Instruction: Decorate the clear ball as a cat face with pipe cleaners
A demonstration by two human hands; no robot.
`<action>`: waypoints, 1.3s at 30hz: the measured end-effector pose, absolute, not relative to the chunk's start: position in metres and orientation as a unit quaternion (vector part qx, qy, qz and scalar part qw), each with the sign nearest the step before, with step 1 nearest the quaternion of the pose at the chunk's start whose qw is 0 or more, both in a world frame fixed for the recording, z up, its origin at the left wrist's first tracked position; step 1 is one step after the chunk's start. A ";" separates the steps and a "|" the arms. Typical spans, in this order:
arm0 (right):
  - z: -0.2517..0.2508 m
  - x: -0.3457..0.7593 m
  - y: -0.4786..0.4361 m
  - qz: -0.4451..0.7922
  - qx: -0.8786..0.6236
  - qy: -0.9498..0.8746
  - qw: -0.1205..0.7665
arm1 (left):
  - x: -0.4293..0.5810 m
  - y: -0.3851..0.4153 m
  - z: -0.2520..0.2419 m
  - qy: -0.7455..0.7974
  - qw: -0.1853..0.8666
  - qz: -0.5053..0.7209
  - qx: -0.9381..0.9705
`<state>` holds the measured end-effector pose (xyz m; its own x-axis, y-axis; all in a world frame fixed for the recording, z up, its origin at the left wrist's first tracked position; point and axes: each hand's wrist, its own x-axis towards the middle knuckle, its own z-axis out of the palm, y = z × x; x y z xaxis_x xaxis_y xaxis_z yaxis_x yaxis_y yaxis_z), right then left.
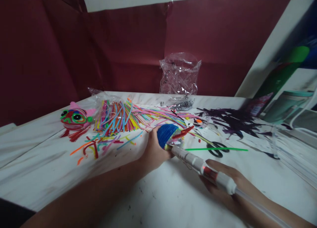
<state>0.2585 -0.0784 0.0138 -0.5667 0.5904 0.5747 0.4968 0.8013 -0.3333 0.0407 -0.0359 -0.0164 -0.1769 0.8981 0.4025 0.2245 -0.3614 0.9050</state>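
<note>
In my left hand (156, 145) is a rounded craft piece (166, 134), covered in blue pipe cleaners on its near side. A red pipe cleaner strip (183, 132) slants up from its right side. My right hand (220, 175) is closed around a white stick-shaped glue gun (190, 158) with a red light and a pale cord or glue stick at its rear. The gun's tip meets the craft piece by my left fingers; whether they touch is unclear. Just beyond the gun lie a green pipe cleaner (235, 149) and black-handled scissors (218, 148).
A finished-looking colourful animal head (75, 117) sits at the left. Bundled pipe cleaners (116, 115) spread across the back, with cut pieces (92, 147) before them. A clear plastic bag (180, 76) stands behind. Dark purple strips (230, 119) and a teal box (287, 106) are at the right.
</note>
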 end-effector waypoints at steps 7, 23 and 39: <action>0.008 0.257 -0.078 0.047 -0.322 -0.871 0.368 | 0.042 -0.037 -0.016 0.504 0.258 0.567 0.598; -0.002 0.260 -0.077 0.101 -0.347 -0.863 0.354 | 0.041 -0.035 -0.020 0.504 0.216 0.574 0.607; 0.008 0.266 -0.078 0.081 -0.372 -0.866 0.323 | 0.039 -0.036 -0.013 0.519 0.262 0.567 0.584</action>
